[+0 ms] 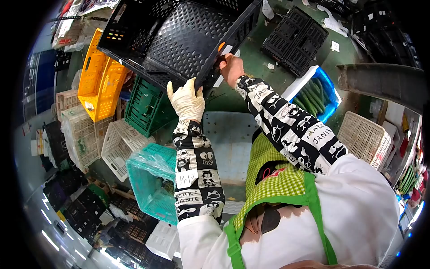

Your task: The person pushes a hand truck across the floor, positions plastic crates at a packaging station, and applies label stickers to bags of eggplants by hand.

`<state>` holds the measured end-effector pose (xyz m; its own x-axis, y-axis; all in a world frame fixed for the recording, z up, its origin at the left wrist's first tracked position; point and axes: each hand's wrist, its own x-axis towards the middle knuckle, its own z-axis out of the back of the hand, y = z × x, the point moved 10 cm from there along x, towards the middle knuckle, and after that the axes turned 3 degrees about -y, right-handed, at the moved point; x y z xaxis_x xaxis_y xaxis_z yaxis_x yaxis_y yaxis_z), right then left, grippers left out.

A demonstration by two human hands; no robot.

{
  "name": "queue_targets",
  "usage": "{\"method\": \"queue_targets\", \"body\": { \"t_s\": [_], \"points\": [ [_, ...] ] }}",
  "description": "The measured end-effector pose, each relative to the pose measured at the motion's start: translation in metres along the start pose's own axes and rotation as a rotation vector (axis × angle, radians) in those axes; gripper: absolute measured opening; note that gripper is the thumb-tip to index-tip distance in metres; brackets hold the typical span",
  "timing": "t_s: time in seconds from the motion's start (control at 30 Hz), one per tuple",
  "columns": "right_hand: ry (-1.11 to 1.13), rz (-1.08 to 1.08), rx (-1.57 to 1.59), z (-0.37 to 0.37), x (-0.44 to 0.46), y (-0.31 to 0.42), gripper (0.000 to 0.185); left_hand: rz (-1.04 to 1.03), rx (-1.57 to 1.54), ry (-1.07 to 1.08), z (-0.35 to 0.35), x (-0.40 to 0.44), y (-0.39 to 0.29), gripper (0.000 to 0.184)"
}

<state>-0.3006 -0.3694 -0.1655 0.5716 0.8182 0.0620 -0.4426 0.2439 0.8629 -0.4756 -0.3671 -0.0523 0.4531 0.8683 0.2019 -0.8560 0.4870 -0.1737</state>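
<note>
A large black perforated crate [174, 40] fills the top of the head view, its open side showing the inside. My left hand [187, 101], in a cream glove, has its fingers on the crate's near edge, close to a corner. My right hand [232, 69], bare, is closed on the crate's right side, beside a white label and an orange mark. Its fingertips are partly hidden. Patterned sleeves cover both forearms.
Yellow [106, 80], green [144, 107], white [117, 148] and teal [150, 193] crates stand at the left. At the right are a folded black crate [294, 40], a box of cucumbers [313, 96], a metal beam [385, 85] and a beige basket [365, 136].
</note>
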Motion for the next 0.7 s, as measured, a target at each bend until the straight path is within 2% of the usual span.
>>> {"method": "queue_targets", "body": {
  "t_s": [0.17, 0.3, 0.53, 0.7],
  "points": [
    [-0.051, 0.077, 0.106, -0.001, -0.006, -0.001, 0.01, 0.0, 0.018, 0.016, 0.001, -0.003, 0.001, 0.027],
    [0.05, 0.012, -0.02, -0.004, -0.006, 0.001, 0.009, 0.001, 0.025, 0.014, 0.003, -0.004, 0.001, 0.028],
    [0.006, 0.11, 0.002, -0.006, -0.002, 0.005, 0.01, 0.007, 0.015, -0.007, 0.004, -0.002, -0.001, 0.026],
    [0.117, 0.079, -0.071, -0.008, 0.002, 0.009, 0.017, 0.002, 0.011, -0.011, 0.002, -0.003, 0.001, 0.026]
  ]
}}
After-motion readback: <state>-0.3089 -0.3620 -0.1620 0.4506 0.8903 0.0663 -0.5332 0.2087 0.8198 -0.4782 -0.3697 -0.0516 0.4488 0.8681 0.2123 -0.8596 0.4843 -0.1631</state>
